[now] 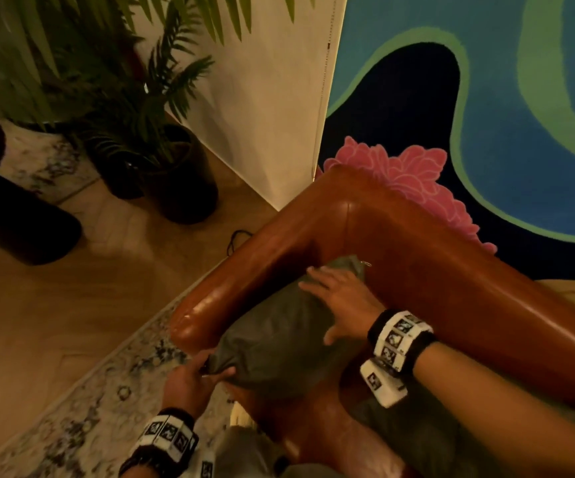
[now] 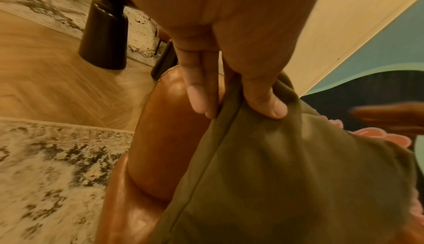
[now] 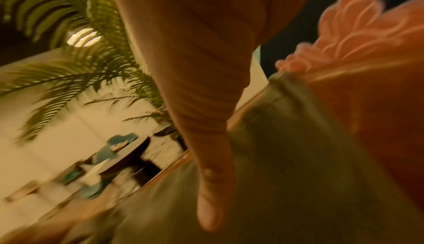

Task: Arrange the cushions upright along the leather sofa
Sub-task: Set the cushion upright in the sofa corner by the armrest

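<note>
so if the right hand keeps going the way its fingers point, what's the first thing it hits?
Probably the sofa's armrest. The right hand lies flat on the green cushion, fingers pointing toward the corner where that armrest meets the backrest. Depth is unclear; it might only slide along the cushion first.

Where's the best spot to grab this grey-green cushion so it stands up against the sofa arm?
Pinch the cushion at a corner along its seam, from the near end, as the left hand does. The fabric bunches there. The right hand lies flat on top, steadying it against the leather sofa arm.
</note>
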{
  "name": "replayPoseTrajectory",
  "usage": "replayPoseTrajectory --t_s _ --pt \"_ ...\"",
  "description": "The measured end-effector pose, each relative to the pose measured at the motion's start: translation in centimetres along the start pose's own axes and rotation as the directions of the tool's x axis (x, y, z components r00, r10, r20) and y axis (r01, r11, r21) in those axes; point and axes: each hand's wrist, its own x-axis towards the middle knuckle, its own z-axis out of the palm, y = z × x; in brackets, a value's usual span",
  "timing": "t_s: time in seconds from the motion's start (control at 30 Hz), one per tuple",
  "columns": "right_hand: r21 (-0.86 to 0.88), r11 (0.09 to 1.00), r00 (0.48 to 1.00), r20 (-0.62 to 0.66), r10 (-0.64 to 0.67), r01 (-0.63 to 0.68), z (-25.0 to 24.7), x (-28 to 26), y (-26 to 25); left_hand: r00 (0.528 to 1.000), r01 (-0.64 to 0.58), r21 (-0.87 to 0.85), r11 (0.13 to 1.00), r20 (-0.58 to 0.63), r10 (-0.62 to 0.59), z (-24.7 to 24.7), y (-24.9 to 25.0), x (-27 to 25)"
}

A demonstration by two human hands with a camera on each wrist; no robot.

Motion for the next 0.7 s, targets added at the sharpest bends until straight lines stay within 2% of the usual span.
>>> replayPoseTrajectory --t_s 0.1,0.17,0.23,0.33,0.43,0.47,0.53,0.6,0.7 --pt "0.072 0.975 0.976 0.034 -0.214 0.211 1.2 1.4 -4.8 0.999 -0.034 0.006 0.999 0.011 0.034 -0.1 2.0 -0.6" --pt "0.097 0.949 0.952 0.029 -0.304 0.3 1.7 2.1 -7.8 0.995 -0.098 0.005 0.995 0.012 0.098 -0.3 3.3 -1.3" --pt "0.158 0.932 0.945 -0.018 -0.328 0.326 1.7 2.3 -10.0 0.98 -0.197 0.02 0.98 -0.002 0.197 -0.6 4.3 -2.0" --pt "0.258 0.89 0.922 -0.203 -0.331 0.376 1.3 2.1 -10.4 0.954 -0.289 -0.025 0.957 -0.089 0.286 -1.5 6.7 -3.2" --pt "0.342 0.866 0.924 -0.242 -0.295 0.366 -0.4 1.3 -9.1 0.938 -0.328 -0.111 0.938 -0.154 0.309 -2.6 8.1 -3.9" --pt "0.362 0.86 0.928 -0.241 -0.285 0.358 -1.1 1.1 -8.6 0.944 -0.321 -0.138 0.937 -0.132 0.304 -2.6 7.6 -3.9" --pt "0.431 0.84 0.939 -0.243 -0.245 0.331 -2.5 0.6 -7.4 0.964 -0.263 -0.127 0.956 -0.001 0.265 -1.9 5.8 -3.8" --pt "0.515 0.808 0.953 -0.243 -0.182 0.286 -3.9 -0.1 -5.8 0.976 -0.193 -0.001 0.981 0.099 0.192 -0.6 3.4 -3.5" --pt "0.699 0.683 0.97 -0.237 -0.063 0.215 -5.1 -1.1 -2.5 0.959 -0.125 0.096 0.987 0.268 0.096 1.4 1.5 -3.9"
